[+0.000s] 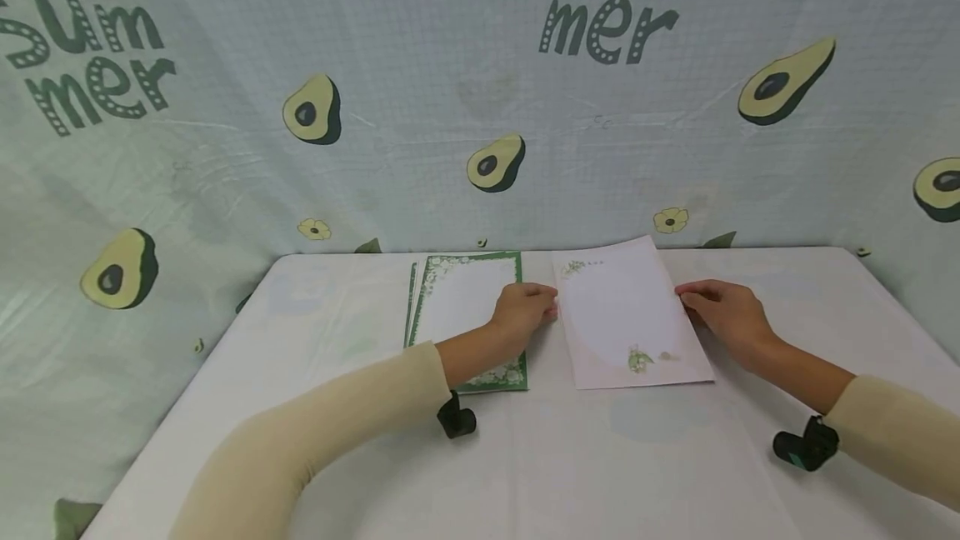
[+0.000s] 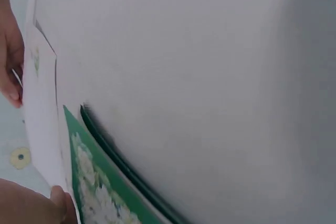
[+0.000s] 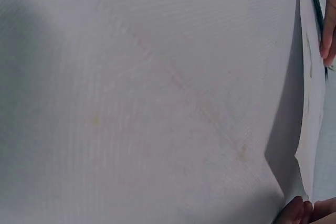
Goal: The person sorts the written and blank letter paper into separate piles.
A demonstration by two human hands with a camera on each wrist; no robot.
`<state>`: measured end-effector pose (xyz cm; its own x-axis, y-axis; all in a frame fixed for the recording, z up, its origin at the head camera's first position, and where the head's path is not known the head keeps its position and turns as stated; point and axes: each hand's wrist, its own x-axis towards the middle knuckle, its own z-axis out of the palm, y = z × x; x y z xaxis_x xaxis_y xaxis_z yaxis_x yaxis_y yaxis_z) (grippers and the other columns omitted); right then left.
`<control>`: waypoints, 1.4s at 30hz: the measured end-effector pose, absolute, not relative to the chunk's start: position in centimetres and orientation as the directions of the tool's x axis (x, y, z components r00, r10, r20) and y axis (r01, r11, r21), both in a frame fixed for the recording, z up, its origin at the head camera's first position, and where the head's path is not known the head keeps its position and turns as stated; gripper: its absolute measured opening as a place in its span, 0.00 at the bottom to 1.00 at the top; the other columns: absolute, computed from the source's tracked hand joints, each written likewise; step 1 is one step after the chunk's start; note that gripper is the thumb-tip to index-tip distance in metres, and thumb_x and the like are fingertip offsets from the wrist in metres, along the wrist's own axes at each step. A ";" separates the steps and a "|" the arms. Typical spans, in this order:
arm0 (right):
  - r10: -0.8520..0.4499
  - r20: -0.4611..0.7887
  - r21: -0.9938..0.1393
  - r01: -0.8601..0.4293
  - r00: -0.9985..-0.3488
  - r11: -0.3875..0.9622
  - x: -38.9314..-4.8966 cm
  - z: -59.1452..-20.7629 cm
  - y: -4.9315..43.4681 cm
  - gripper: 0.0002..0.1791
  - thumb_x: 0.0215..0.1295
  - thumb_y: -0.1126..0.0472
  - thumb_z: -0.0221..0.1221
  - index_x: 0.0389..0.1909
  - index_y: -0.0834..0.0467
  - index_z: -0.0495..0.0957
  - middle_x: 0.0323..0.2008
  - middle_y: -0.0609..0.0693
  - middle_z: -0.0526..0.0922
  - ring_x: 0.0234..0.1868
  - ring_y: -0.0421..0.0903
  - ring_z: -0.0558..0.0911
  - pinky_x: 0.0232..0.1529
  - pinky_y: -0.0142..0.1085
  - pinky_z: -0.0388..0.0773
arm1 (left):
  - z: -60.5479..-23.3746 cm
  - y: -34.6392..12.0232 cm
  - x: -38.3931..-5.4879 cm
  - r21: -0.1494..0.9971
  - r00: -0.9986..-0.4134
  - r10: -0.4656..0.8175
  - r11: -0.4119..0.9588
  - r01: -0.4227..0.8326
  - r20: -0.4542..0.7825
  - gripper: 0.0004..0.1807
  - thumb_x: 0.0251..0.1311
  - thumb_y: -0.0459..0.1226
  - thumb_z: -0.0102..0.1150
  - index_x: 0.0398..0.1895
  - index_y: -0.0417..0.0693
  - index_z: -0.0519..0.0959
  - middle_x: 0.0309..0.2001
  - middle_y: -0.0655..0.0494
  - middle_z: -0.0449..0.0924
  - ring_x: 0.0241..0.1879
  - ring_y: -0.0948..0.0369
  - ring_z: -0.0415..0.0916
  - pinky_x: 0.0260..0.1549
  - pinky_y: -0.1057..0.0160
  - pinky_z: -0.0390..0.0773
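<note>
A pale pink sheet of paper (image 1: pixel 626 315), printed with small green sprigs, is between my two hands in the head view. My left hand (image 1: pixel 521 312) pinches its left edge near the upper part. At the opposite edge, my right hand (image 1: pixel 726 315) holds the sheet between thumb and fingers. The right wrist view shows the paper's edge (image 3: pixel 305 103) raised over the table, with a shadow beneath. Under my left forearm lie green-bordered floral sheets (image 1: pixel 468 290), partly hidden by the hand and sleeve; their green corner (image 2: pixel 100 177) shows in the left wrist view.
A white-covered table (image 1: pixel 615 465) spreads out in front of me. Behind it hangs a pale cloth backdrop (image 1: pixel 405 48) printed with avocados and lettering. A black wrist camera (image 1: pixel 456 417) sits at the left cuff, another black camera (image 1: pixel 806 444) at the right.
</note>
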<state>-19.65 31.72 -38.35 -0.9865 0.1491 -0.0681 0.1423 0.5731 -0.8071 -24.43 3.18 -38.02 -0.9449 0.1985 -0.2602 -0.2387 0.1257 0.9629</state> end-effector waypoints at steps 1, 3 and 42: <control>0.154 -0.058 -0.807 0.137 -0.986 0.575 -19.6 -38.3 31.7 0.23 0.73 0.50 0.47 0.57 0.63 0.73 0.55 0.62 0.76 0.42 0.35 0.79 0.38 0.21 0.80 | -37.8 2.9 -24.2 0.963 -0.945 0.207 0.144 -0.227 -0.254 0.14 0.67 0.32 0.50 0.51 0.36 0.78 0.49 0.47 0.79 0.44 0.59 0.79 0.46 0.65 0.81; 0.171 -0.041 -0.800 0.135 -0.984 0.584 -19.5 -38.0 31.7 0.23 0.73 0.49 0.45 0.56 0.62 0.73 0.54 0.61 0.76 0.45 0.41 0.80 0.38 0.21 0.80 | -37.2 2.0 -23.5 0.966 -0.942 0.240 0.167 -0.198 -0.235 0.15 0.67 0.32 0.48 0.54 0.37 0.77 0.53 0.48 0.77 0.49 0.58 0.78 0.50 0.65 0.79; -0.317 -0.121 -0.908 -0.025 -0.941 0.419 -23.3 -38.3 17.9 0.19 0.64 0.57 0.61 0.54 0.61 0.76 0.47 0.55 0.81 0.44 0.48 0.82 0.46 0.37 0.82 | -36.7 -15.6 -23.4 0.828 -0.975 0.219 0.553 0.091 -0.040 0.16 0.66 0.33 0.55 0.56 0.38 0.74 0.52 0.43 0.77 0.52 0.52 0.76 0.50 0.59 0.80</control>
